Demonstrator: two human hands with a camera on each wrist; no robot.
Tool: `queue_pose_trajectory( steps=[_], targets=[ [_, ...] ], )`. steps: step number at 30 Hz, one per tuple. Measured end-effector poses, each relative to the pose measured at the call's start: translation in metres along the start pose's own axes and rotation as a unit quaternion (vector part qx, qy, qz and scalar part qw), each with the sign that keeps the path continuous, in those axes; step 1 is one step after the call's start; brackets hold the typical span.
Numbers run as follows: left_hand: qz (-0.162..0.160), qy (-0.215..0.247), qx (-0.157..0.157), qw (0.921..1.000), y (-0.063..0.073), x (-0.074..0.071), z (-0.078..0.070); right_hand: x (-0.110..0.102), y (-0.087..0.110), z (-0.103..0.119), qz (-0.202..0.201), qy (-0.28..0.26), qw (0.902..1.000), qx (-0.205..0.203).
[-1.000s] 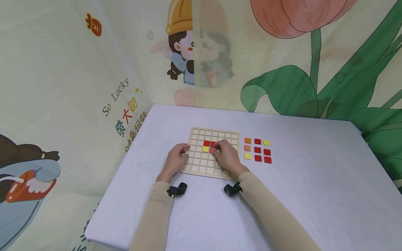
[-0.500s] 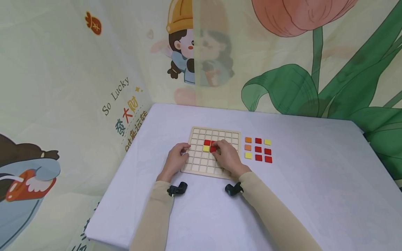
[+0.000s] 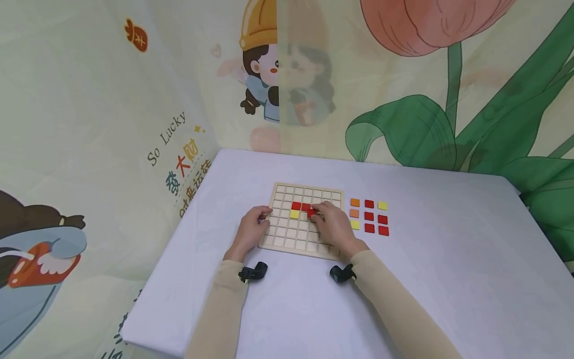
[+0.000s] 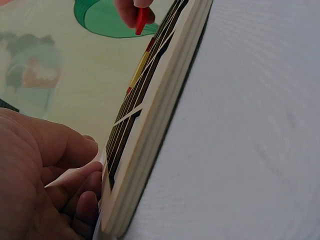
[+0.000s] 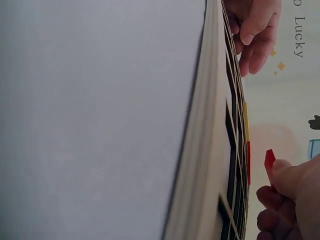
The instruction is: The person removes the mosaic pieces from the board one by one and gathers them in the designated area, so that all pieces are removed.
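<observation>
My right hand (image 3: pixel 334 224) pinches a red square tile (image 3: pixel 311 213) between thumb and fingers. In the right wrist view this tile (image 5: pixel 270 162) is tilted and clear of the gridded wooden board (image 3: pixel 280 234). Two red tiles, a left one (image 3: pixel 296 205) and a right one (image 3: pixel 306 207), sit side by side on the board. Below the left one lies a yellow tile (image 3: pixel 294 214). At the board's left edge (image 4: pixel 155 125) rests my left hand (image 3: pixel 249 230), its fingers relaxed and lightly bent. The left wrist view shows its fingertips (image 4: pixel 87 202) beside that edge.
Right of the board, loose tiles lie in rows on the white-covered table (image 3: pixel 448 259), among them an orange tile (image 3: pixel 355 202), several red tiles (image 3: pixel 369 216) and a yellow tile (image 3: pixel 382 205). Printed cloth (image 3: pixel 403 129) hangs behind the table and at its left.
My right hand has moved a little to the right with the red tile, uncovering more of the right red tile on the board. The left hand stays at the board's edge.
</observation>
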State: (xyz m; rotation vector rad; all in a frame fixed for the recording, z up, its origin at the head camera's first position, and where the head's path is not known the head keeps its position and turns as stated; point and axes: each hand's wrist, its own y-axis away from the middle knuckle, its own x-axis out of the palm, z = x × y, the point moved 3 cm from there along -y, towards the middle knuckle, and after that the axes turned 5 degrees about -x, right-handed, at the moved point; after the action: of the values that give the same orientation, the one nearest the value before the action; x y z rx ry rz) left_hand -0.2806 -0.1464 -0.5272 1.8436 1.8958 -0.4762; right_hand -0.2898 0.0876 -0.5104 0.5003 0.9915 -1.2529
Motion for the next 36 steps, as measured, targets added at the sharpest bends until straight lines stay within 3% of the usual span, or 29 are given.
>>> queue_pose_trajectory(
  steps=[24, 36],
  targets=[
    [-0.008, 0.001, 0.001, 1.0000, -0.001, 0.001, 0.000, -0.023, 0.049, -0.019, -0.010, -0.062, 0.9973, 0.039],
    [-0.010, -0.004, 0.004, 0.9999, -0.001, 0.001, 0.000, -0.026, 0.066, -0.037, -0.040, -0.077, 0.9942, 0.064]
  ],
)
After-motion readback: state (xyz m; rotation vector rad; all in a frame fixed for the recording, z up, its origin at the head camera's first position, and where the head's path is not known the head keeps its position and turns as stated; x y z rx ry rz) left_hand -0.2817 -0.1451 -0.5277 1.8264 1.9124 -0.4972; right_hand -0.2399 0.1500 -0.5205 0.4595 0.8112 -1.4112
